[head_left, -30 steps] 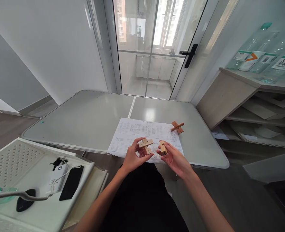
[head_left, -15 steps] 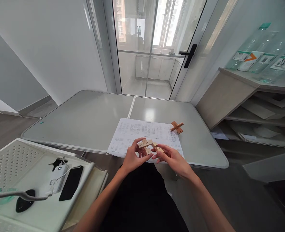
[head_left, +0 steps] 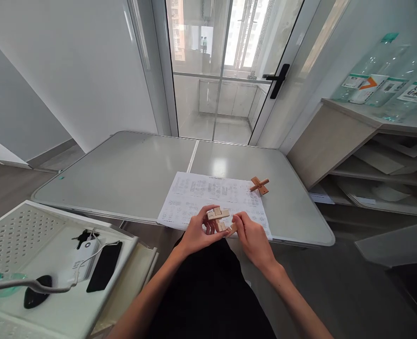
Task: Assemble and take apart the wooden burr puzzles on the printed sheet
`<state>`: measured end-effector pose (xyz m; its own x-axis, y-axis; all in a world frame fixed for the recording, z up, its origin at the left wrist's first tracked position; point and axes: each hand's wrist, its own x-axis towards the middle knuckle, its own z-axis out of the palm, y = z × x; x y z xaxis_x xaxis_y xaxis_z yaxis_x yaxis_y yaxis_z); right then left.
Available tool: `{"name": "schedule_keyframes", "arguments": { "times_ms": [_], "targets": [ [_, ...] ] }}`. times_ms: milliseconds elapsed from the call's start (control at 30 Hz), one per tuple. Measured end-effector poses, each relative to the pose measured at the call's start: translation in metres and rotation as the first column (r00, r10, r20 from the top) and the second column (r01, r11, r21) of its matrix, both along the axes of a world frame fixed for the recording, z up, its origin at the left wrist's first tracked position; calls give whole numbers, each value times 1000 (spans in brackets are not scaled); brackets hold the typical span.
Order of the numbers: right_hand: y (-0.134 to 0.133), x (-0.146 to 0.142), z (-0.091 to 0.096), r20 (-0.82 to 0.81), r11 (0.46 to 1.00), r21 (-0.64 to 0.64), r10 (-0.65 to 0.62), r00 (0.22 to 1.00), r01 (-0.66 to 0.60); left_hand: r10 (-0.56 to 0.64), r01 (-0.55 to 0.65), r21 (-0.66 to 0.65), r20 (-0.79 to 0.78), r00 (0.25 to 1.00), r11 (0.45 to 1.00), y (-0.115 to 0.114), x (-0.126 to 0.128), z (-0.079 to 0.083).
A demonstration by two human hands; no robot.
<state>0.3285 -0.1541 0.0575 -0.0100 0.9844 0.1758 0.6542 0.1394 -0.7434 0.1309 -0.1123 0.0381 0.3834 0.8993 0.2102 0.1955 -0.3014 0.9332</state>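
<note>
Over the near edge of the table, my left hand [head_left: 198, 231] is closed around several light wooden puzzle pieces [head_left: 218, 214], joined partly and marked with small characters. Its thumb presses a lower piece from beneath. My right hand [head_left: 253, 236] pinches another wooden puzzle piece [head_left: 233, 229] between thumb and fingers, just right of the pieces in the left hand. Whether the two sets touch is hard to make out. A printed instruction sheet [head_left: 190, 197] lies under and beyond the hands. On its right edge rests a darker brown wooden cross-shaped puzzle [head_left: 260, 186].
The grey folding table [head_left: 138, 165] stands against a glass door [head_left: 240, 103]. At the left, a white cart [head_left: 70, 306] holds a phone [head_left: 104, 267], a power bank [head_left: 84, 259], keys [head_left: 84, 238] and a black mouse-like object [head_left: 37, 292]. Plastic bottles [head_left: 371, 80] stand on a shelf at right.
My right hand has turned, its fingers now curled into a pinch on the piece with the back of the hand showing. The left hand shifted slightly right with its pieces.
</note>
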Motion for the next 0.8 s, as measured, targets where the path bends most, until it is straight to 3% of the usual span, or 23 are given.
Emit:
{"name": "schedule_keyframes", "arguments": {
  "times_ms": [100, 333, 500, 800],
  "targets": [
    [-2, 0, 0, 38, 999, 26, 26, 999, -27, -1, 1, 9, -6, 1000, 1000, 1, 0, -2],
    [-7, 4, 9, 63, 964, 60, 255, 965, -258, -11, 11, 0, -40, 999, 1000, 2, 0, -5],
    [-3, 12, 1, 100, 967, 105, 224, 970, -234, -28, 27, -18, -65, 998, 999, 3, -2, -4],
    [0, 16, 4, 146, 924, 200, 300, 943, -325, -89, 91, 13, -128, 988, 996, 3, -2, 2]
  ]
}}
